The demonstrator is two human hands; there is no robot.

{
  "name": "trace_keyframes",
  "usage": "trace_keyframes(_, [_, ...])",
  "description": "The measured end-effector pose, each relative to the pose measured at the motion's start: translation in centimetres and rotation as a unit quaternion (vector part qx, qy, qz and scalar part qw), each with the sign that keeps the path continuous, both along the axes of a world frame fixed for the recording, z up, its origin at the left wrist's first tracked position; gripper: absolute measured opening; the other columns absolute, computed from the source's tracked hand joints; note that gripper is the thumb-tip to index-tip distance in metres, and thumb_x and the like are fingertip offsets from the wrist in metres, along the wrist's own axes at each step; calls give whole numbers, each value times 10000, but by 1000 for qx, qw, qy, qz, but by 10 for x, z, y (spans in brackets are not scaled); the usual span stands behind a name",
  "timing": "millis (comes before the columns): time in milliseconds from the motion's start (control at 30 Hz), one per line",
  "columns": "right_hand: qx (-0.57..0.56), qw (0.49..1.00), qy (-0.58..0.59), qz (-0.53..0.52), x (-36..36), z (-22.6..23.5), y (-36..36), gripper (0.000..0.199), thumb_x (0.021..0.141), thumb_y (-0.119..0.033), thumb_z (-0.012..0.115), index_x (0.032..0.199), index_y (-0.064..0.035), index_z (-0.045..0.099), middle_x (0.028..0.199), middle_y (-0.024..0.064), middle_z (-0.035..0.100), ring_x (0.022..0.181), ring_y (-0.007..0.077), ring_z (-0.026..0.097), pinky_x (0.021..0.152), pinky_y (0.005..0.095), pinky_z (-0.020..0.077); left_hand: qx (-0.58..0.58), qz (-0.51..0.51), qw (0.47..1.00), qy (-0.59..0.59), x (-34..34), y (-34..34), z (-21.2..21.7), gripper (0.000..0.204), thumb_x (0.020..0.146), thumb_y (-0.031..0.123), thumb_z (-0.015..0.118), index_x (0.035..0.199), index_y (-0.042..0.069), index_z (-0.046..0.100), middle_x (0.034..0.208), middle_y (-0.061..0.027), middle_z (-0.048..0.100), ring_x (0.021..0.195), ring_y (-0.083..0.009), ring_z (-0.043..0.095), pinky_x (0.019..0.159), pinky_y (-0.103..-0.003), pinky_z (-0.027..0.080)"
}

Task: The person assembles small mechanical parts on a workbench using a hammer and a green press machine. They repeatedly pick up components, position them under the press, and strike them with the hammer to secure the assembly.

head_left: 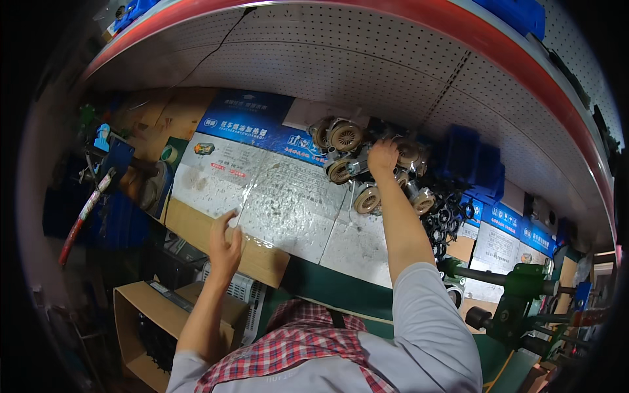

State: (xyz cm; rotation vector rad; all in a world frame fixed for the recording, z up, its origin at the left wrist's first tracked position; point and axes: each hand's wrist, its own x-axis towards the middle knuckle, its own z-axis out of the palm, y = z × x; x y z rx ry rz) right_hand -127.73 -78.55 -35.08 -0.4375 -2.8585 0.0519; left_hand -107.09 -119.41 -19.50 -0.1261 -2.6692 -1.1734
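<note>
Parts (346, 137), round-faced, crowded right hand (382, 159), grip indiscernible; left hand (226, 250) hung empty, half-curled; hasty pull risked toppling them.

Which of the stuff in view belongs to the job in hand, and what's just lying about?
Likely in the job:
- Round brown-and-metal parts, with the right hand among them
- Printed sheet beneath the empty left hand

Apparently just lying about:
- Tape roll
- Open cardboard box
- Blue bins
- Black ring-shaped parts, untouched
</note>
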Motion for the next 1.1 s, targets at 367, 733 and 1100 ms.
trace_keyframes(367, [-41,998,46,-5,69,80,-28,369,859,-211,696,1137,-30,537,1023,172,623,1006,353,577,862,429,471,-144,-208,966,-51,-310,234,-108,602,742,281,820,1212,-8,578,1175,-210,616,1106,-410,571,953,-449,465])
trace_keyframes(733, [-650,722,27,-236,293,-1,-102,387,956,-26,578,1340,-32,532,1096,55,627,943,161,564,862,282,452,-185,-268,923,205,-185,63,-97,330,735,72,700,1055,65,622,906,-91,587,901,-302,548,746,-427,416])
trace_keyframes(1100, [-382,842,-381,27,253,16,-129,424,936,-347,594,1319,-166,589,1157,140,666,1073,409,606,958,422,481,-353,-403,834,-128,-13,-78,-186,529,869,56,499,1394,33,442,1313,-151,520,1178,-344,513,998,-450,406])
